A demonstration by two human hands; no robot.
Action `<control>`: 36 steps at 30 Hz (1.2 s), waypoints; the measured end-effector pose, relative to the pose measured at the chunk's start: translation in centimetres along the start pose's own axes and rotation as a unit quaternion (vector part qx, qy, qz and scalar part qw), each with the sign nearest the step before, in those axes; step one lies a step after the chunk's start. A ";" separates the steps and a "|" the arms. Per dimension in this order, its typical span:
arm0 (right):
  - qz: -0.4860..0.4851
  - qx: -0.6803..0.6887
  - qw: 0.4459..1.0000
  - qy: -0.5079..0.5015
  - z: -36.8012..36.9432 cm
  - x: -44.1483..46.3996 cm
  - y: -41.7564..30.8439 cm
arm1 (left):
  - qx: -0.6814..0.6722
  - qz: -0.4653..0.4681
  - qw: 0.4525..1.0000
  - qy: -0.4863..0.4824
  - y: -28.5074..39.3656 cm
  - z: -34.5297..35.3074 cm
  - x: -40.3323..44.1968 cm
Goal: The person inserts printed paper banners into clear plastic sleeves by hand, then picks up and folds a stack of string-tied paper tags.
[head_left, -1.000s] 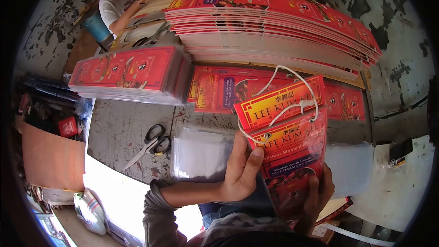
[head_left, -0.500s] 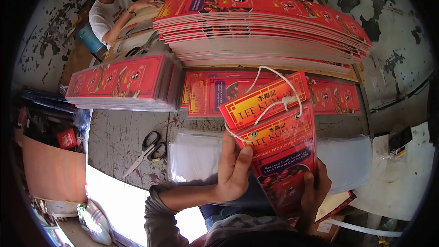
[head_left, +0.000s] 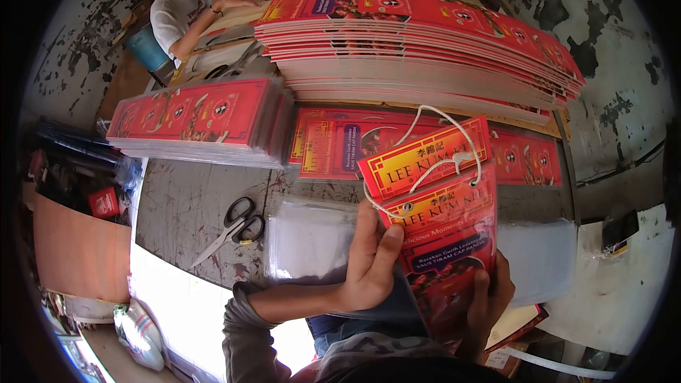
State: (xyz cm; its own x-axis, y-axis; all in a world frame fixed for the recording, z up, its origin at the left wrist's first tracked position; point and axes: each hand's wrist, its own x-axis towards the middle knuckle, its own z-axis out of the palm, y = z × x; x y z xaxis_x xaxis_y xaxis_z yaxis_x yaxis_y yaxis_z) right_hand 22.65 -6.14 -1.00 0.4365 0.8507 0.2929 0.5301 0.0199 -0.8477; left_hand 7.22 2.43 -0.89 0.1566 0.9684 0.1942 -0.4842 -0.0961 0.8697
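In front of me is a red Lee Kum Kee hanging banner (head_left: 454,241), tilted, with glossy clear plastic over it. A white cord (head_left: 477,143) runs through eyelets near its top, below a folded yellow-and-red header. My left hand (head_left: 372,259) grips the banner's upper left edge, thumb on the front and fingers behind. Lower down, my right hand (head_left: 491,296) is closed around its right edge, thumb in front. Beneath the hands lie clear plastic sleeves (head_left: 308,237). Black-handled scissors (head_left: 233,230) rest on the table, left of the sleeves.
A tall stack of red printed sheets (head_left: 425,35) stands at the back. A sleeved stack (head_left: 195,115) sits at left, and another red banner (head_left: 330,143) lies flat between. More sleeves (head_left: 537,259) are at right. Across the table (head_left: 191,188), a person (head_left: 186,14) works near a tape roll.
The whole view has shifted slightly, so most things appear a little farther right. Both hands keep their hold on the banner, with hardly any change in grip.
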 end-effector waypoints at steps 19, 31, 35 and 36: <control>-0.008 0.000 1.000 -0.002 0.0 -0.1 0.1 | -0.023 0.022 0.999 -0.018 0.2 0.1 0.3; 0.024 -0.006 1.000 -0.003 0.5 0.1 -0.1 | -0.104 -0.012 0.994 0.011 0.2 0.5 1.2; 0.010 0.002 0.998 0.055 0.8 -0.3 0.9 | -0.096 -0.032 0.995 -0.008 0.5 0.3 1.4; 0.001 -0.005 0.998 0.070 0.8 -0.3 0.9 | -0.113 -0.030 0.993 -0.015 0.7 0.4 1.4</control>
State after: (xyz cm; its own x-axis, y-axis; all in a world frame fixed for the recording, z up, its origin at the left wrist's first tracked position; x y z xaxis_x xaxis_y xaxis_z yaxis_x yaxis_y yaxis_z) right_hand 22.39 -5.91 -2.18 0.5349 0.7686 0.3510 0.5354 0.0131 -0.8445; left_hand 7.45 3.67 0.19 0.2146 0.9633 0.1614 -0.6534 0.0188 0.7568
